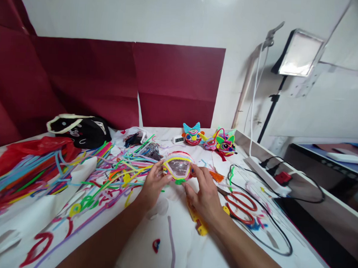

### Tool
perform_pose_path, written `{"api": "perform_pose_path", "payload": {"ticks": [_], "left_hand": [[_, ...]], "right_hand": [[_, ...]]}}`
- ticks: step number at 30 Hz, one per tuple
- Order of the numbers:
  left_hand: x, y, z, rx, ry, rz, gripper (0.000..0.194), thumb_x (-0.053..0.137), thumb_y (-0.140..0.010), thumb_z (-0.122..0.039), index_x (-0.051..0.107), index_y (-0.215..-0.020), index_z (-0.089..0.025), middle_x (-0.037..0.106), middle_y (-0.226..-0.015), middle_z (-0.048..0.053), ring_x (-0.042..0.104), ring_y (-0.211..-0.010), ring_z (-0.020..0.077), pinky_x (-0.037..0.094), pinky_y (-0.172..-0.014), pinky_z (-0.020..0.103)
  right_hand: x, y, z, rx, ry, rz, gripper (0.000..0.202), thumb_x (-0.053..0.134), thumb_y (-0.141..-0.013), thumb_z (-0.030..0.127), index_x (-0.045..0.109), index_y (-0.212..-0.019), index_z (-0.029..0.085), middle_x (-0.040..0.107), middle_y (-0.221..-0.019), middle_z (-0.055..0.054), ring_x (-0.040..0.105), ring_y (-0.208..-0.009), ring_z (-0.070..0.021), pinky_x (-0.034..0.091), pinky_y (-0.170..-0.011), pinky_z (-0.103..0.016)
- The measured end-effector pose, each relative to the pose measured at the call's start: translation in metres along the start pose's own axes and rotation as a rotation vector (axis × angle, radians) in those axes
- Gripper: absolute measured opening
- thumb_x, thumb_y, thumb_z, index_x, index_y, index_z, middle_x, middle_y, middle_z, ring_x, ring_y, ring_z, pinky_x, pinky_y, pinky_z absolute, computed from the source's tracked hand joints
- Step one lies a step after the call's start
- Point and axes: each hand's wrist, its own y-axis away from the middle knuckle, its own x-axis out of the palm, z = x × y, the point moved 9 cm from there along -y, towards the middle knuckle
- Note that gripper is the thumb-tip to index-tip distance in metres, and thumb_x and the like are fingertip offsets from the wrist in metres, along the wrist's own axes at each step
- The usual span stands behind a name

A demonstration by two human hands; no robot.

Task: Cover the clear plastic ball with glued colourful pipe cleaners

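Observation:
Between my two hands, above the middle of the table, is a small pipe-cleaner craft piece (179, 168). It has a yellow rim, pink and white bands on top, a green bit below, and a shiny see-through panel in front. My left hand (156, 184) grips its left edge with curled fingers. My right hand (204, 191) grips the right edge, thumb low. Under the right hand lies a yellow tool (202, 228), partly hidden, that looks like a glue gun. Red-handled scissors (243, 207) lie just right of it. A small red and blue piece (156, 245) lies near a purple pipe cleaner (171, 245).
Loose pipe cleaners (105, 174) cover the left side, beside a red plastic bag (30, 154) and a black bag (80, 131). Finished-looking craft heads (193, 135) stand at the back. A power strip (268, 176) with black cables and a lamp (301, 54) are at right.

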Motion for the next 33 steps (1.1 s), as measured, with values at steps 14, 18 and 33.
{"api": "perform_pose_path", "payload": {"ticks": [14,18,33], "left_hand": [[0.002,0.002,0.0,0.067,-0.035,0.03,0.073,0.086,-0.06,-0.026,0.05,-0.124,-0.023,0.054,-0.136,0.01,0.056,-0.122,0.0268,0.047,-0.097,0.034],[0.006,0.005,-0.004,0.072,-0.023,0.044,0.068,0.083,-0.062,-0.025,0.05,-0.121,-0.023,0.058,-0.131,0.009,0.057,-0.12,0.0253,0.048,-0.094,0.033],[0.003,0.004,0.002,-0.038,0.03,-0.012,0.049,0.076,-0.068,-0.031,0.047,-0.107,-0.023,0.062,-0.108,0.002,0.063,-0.094,0.0186,0.05,-0.069,0.026]], "right_hand": [[0.005,0.003,-0.007,0.002,-0.038,-0.009,0.049,0.059,-0.092,0.025,0.047,-0.14,0.023,0.058,-0.111,-0.01,0.06,-0.099,-0.0253,0.055,-0.085,-0.044],[0.006,0.004,-0.009,0.018,-0.033,0.0,0.051,0.059,-0.091,0.021,0.047,-0.14,0.023,0.057,-0.111,-0.009,0.06,-0.099,-0.0248,0.055,-0.085,-0.044],[0.011,0.007,-0.005,-0.06,0.039,0.041,0.051,0.057,-0.093,0.021,0.043,-0.142,0.022,0.056,-0.114,-0.011,0.059,-0.102,-0.0251,0.056,-0.085,-0.043]]}}
